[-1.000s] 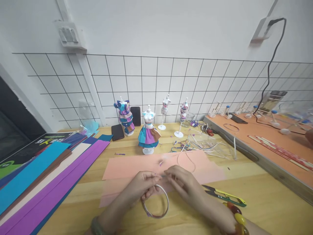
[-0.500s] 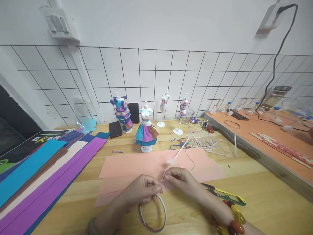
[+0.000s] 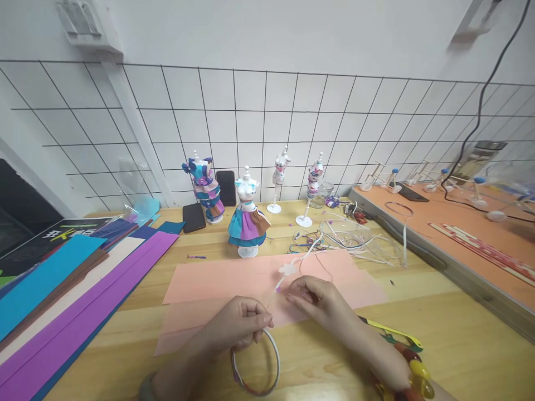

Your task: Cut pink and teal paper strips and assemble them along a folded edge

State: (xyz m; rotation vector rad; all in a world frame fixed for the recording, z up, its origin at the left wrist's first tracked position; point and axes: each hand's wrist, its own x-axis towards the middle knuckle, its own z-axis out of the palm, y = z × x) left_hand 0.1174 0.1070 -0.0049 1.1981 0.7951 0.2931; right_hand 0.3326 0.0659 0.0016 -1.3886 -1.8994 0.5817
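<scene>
Pink paper [image 3: 217,281] lay on the wooden table [image 3: 121,351] and served as reference for all positions.

Left hand [image 3: 251,322]: over the near edge of the pink paper, thumb and fingers closed on the top of a slim ring [image 3: 278,362]. The ring hung below the fingers, on the near side of the paper.

Right hand [image 3: 315,298]: above the right half of the paper, palm curled, thumb and forefinger tips slightly parted. Whether they gripped any thread could not be told. Just left of those tips, over the paper, were a white flower-like piece [image 3: 287,269] and a small purple bit [image 3: 278,289]; a faint thread ran toward the left hand.

Surroundings: a dress form in a multicoloured skirt [image 3: 247,225] stood just beyond the paper's far edge. A tangle of cords [image 3: 308,241] lay beyond its far right part. Yellow-and-green snips [image 3: 405,333] lay to its near right, partly behind the right forearm. Long coloured sheets [image 3: 136,267] were fanned out to its left.
</scene>
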